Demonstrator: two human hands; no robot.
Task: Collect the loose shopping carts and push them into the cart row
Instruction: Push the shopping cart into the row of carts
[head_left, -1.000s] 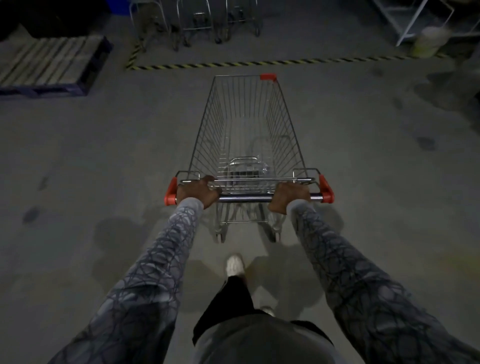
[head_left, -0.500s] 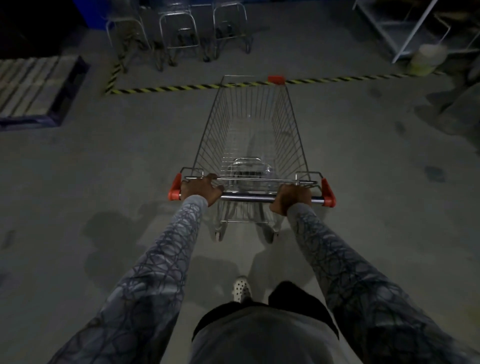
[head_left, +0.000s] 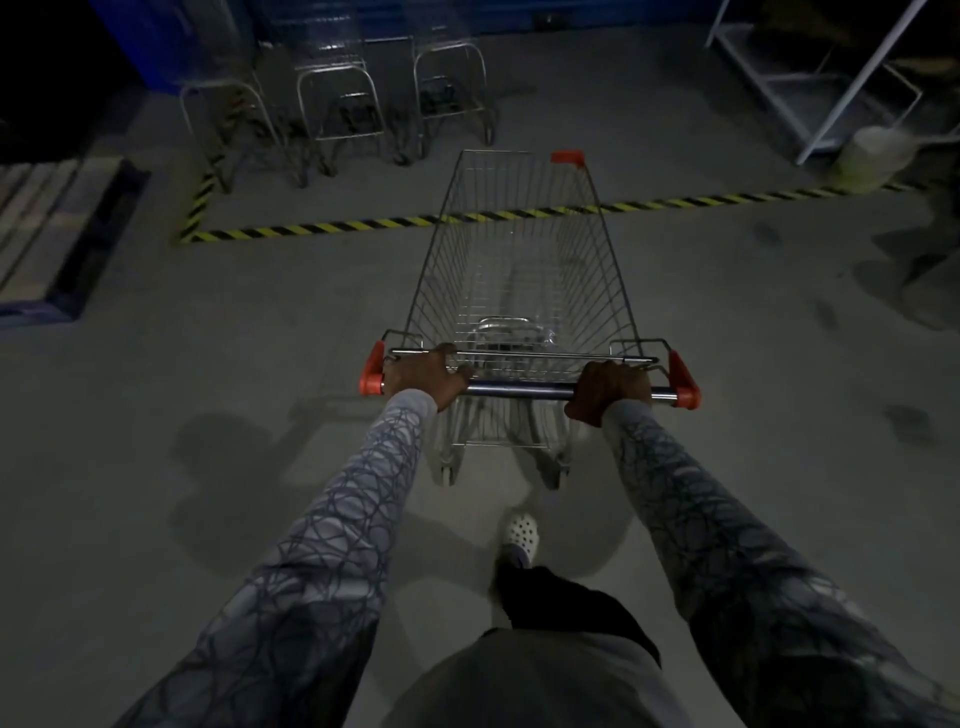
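Observation:
An empty wire shopping cart (head_left: 519, 270) with red corner caps stands in front of me on the concrete floor. My left hand (head_left: 423, 376) grips the left end of its metal handle bar (head_left: 519, 389). My right hand (head_left: 610, 388) grips the bar's right end. The cart's front end crosses a yellow-and-black striped floor line (head_left: 322, 227). Beyond that line, three parked carts (head_left: 337, 104) stand side by side against a blue wall, to the left of my cart's nose.
A wooden pallet (head_left: 47, 234) on a blue base lies at the left. A white metal rack (head_left: 810, 78) stands at the back right, with a pale bucket (head_left: 872, 156) beside it. My foot in a white clog (head_left: 521, 532) is behind the cart.
The cart has rolled forward with both hands still on the bar. Its front end, earlier short of the striped line, now crosses it, and the parked carts look closer.

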